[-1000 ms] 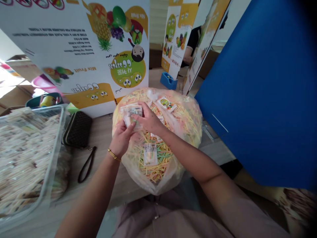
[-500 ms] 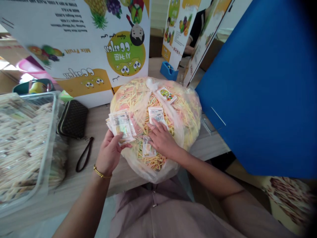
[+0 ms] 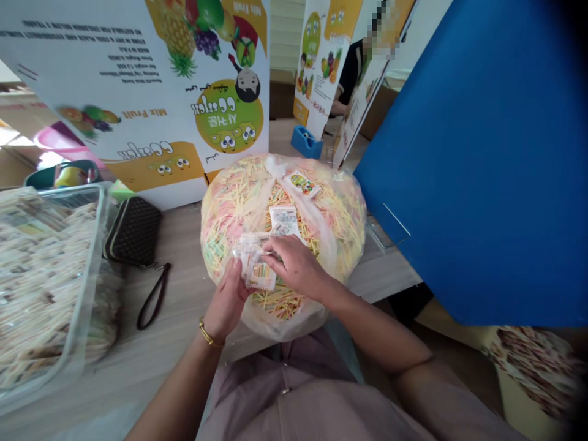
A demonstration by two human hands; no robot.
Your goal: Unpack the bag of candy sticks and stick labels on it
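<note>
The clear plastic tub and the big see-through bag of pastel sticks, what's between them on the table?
A black quilted purse with a dark wrist strap lies between them on the grey wood-look table, in the head view.

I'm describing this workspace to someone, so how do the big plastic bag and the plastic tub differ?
The plastic bag is soft and rounded, while the plastic tub has firm, straight-looking sides. The bag holds loose pastel sticks; the tub is heaped with what look like small wrapped packets. The bag shows whole; the tub is cut off by the picture's left edge. Both are see-through.
</note>
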